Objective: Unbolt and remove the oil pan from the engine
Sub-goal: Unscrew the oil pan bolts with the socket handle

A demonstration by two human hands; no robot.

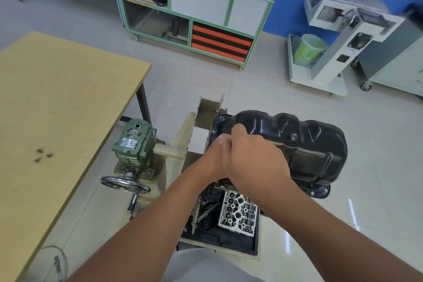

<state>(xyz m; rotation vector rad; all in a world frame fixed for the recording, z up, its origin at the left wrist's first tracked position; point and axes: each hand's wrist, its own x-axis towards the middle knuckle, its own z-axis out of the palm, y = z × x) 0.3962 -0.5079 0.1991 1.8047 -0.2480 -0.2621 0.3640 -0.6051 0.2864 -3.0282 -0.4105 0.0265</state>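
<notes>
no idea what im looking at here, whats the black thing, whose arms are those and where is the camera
There is one picture, taken by a camera worn on a person's head, looking down at their own two bare arms. The black dented shell is an oil pan, the cover on the bottom of an engine, which sits upside down on a beige stand. Both hands meet at the pan's near-left edge: the right hand lies over the left hand, so what the fingers grasp is hidden. Left of the engine are a green gearbox and a handwheel, probably for turning the stand. A wooden table stands on the left.
</notes>
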